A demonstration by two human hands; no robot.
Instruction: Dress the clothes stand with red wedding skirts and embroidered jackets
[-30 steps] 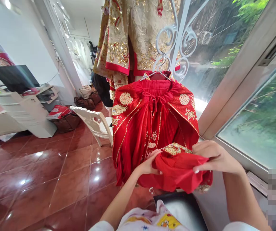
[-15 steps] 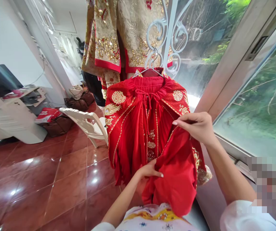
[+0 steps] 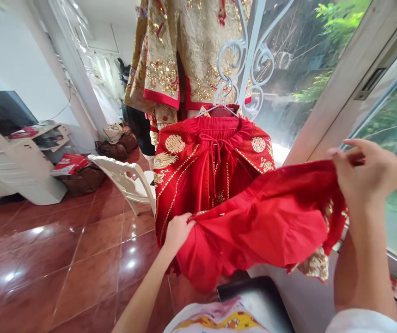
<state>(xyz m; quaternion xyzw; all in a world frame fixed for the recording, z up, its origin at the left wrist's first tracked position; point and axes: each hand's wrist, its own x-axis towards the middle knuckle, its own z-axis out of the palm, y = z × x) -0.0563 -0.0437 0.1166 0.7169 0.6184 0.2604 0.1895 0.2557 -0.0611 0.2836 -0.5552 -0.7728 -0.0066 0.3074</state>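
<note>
A red embroidered jacket (image 3: 174, 173) with gold medallions hangs by a wire hanger (image 3: 226, 95) in front of me. Over its middle lies a gathered red cloth with a tied drawstring (image 3: 215, 143). My left hand (image 3: 178, 232) is closed on the edge of the jacket's front panel, low and left of centre. Out to the right, near the window, my right hand (image 3: 368, 169) pinches the same edge higher up. Between them the panel stretches slantwise, its plain red lining (image 3: 264, 226) facing me. A gold-trimmed corner (image 3: 316, 264) dangles below.
A cream and gold robe (image 3: 198, 51) hangs behind, beside a pale scrolled metal frame (image 3: 253, 51). The window (image 3: 323, 88) borders the right. Leftward are a white chair (image 3: 125, 178), a brown bag (image 3: 83, 179) and a white desk (image 3: 14, 166) on red tiles.
My right hand has moved right and slightly up, drawing the panel out sideways. My left hand has shifted left and closed on the edge. More lining now shows.
</note>
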